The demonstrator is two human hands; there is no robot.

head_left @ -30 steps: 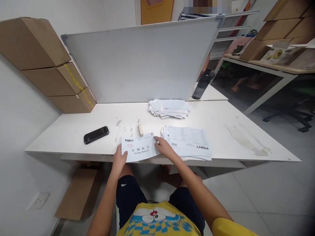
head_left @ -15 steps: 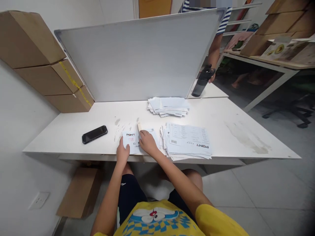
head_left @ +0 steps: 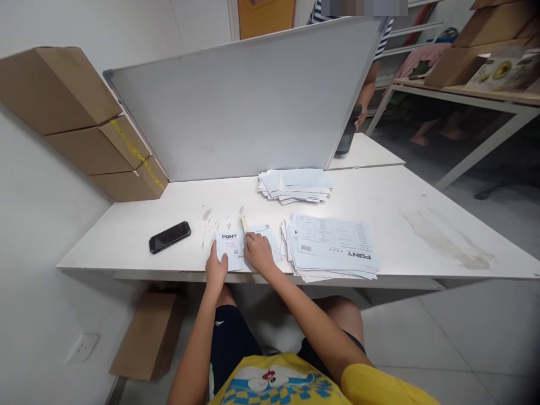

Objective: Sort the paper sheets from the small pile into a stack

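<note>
Both hands (head_left: pixel 236 261) flat on folded sheet (head_left: pixel 234 244)

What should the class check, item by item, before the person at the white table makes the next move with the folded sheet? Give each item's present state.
1. Left hand steadies the folded sheet at its near left edge: ok.
2. Right hand presses flat on the sheet: ok.
3. Sheet edges aligned under the palms: cannot tell.
4. Small wooden block lies beyond the right fingertips, at the sheet's far edge: ok.
5. Flat pile of sheets lies to the right, apart from the sheet: ok.
6. Phone lies apart, to the left: ok.
</note>
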